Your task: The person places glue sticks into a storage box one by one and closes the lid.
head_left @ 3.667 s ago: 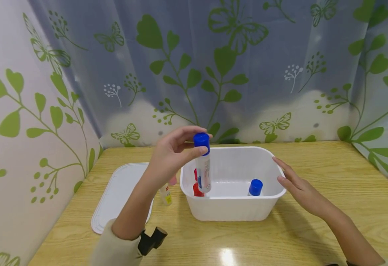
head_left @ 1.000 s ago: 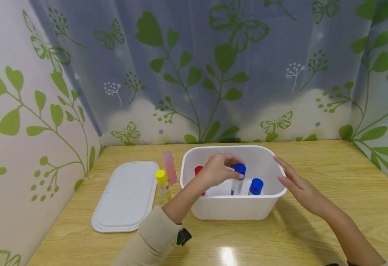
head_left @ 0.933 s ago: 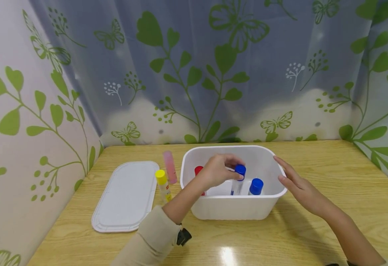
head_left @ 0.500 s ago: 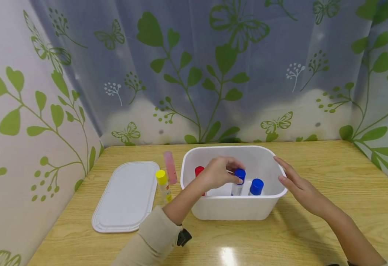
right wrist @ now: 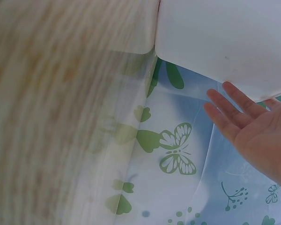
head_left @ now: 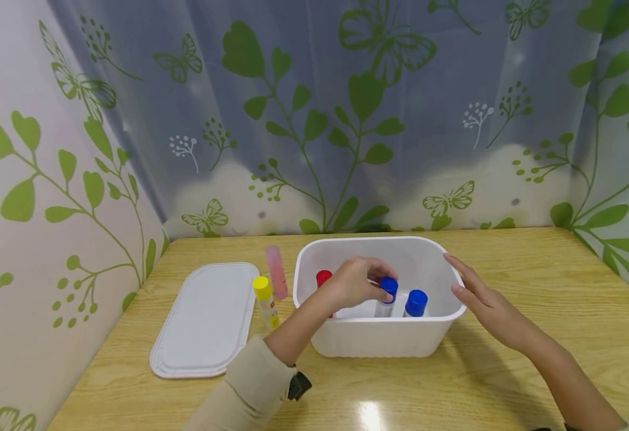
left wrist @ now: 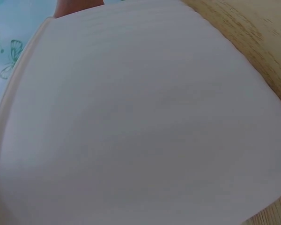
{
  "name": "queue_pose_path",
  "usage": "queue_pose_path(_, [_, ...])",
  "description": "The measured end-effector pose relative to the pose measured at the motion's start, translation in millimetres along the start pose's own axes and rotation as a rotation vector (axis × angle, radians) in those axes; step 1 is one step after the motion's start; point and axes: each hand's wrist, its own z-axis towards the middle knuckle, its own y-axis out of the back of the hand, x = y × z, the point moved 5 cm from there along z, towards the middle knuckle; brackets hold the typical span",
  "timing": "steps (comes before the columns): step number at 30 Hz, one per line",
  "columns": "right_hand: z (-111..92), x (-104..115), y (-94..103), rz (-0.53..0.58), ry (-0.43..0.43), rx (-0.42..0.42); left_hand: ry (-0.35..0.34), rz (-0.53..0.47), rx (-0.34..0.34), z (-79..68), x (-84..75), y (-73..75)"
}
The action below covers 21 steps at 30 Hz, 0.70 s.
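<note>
Tube (head_left: 385, 308), blue-capped, is inside the white bin (head_left: 374, 339), pinched by left grip (head_left: 359, 281); right grip (head_left: 481, 299), straight-fingered, touches the bin's right end.

Two tubes (head_left: 266, 303) sit on the table (head_left: 552, 287) between the lid (head_left: 205, 320), left, and the bin (head_left: 379, 340), right.

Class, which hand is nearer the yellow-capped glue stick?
Left. The left hand is in the white bin, right of the yellow-capped glue stick; the right hand is farther right, at the bin's far end.
</note>
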Motion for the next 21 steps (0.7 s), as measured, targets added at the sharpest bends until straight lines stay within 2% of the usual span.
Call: queue_pose_path(21, [-0.3,-0.2,-0.7,0.023,0.006,0.003,-0.006,0.024,0.061,-2.5,-1.3,-1.6])
